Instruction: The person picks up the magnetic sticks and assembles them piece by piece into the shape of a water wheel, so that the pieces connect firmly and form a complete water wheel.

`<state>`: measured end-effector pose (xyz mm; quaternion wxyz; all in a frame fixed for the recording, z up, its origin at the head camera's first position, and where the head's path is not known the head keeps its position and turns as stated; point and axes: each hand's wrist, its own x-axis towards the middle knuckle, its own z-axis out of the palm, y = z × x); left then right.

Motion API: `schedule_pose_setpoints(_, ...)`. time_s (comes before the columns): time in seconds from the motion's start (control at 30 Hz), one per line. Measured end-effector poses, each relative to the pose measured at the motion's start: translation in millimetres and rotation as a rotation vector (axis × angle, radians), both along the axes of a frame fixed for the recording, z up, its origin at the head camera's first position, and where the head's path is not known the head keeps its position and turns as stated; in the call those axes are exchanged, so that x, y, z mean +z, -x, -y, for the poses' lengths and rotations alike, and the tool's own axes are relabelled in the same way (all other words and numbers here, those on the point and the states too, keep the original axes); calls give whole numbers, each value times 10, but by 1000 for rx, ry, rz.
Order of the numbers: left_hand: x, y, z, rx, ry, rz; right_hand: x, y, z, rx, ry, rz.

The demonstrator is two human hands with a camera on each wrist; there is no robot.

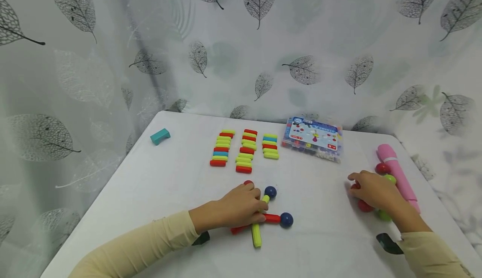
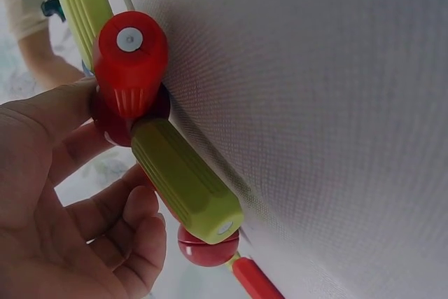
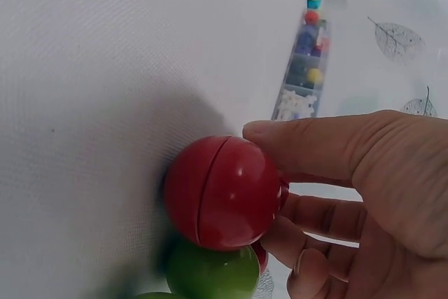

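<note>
1. At far left, the teal block [image 1: 160, 136] lies on the worktop [image 1: 180, 156], well apart from your hands.
2. Next, the loose rods [image 1: 221, 149] lie in three columns; I judge these are the stock not yet used.
3. Your left hand [image 1: 241, 207] pinches with thumb and fingers a red hub [image 2: 105, 122] of the joined piece [image 1: 257, 235]. Two blue balls [image 1: 286, 220] are already on it, but a yellow end is bare, so it seems only partly built.
4. Behind lies the box [image 1: 312, 137].
5. Your right hand [image 1: 376, 190] has its fingers curled round a red ball [image 1: 355, 186]; how firmly, I cannot tell. Other red and green balls [image 1: 383, 168] remain loose, beside the pink roll [image 1: 400, 177].
</note>
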<state>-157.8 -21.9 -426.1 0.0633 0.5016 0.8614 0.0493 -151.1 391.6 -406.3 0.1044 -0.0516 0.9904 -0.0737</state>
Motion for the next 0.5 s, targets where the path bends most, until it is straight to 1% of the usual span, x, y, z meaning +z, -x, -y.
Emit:
schedule_pose_setpoints(0.3,3,-6,-21,-8,0,-2,5,-47,-10,8,-1,7)
schedule_pose_setpoints(0.4,8,-10,-16,-8,1,-1,-10,-57,-6,15,4,-7)
schedule_pose_setpoints(0.5,16,-15,7,2,-1,-1,-28,-50,14,25,6,-42)
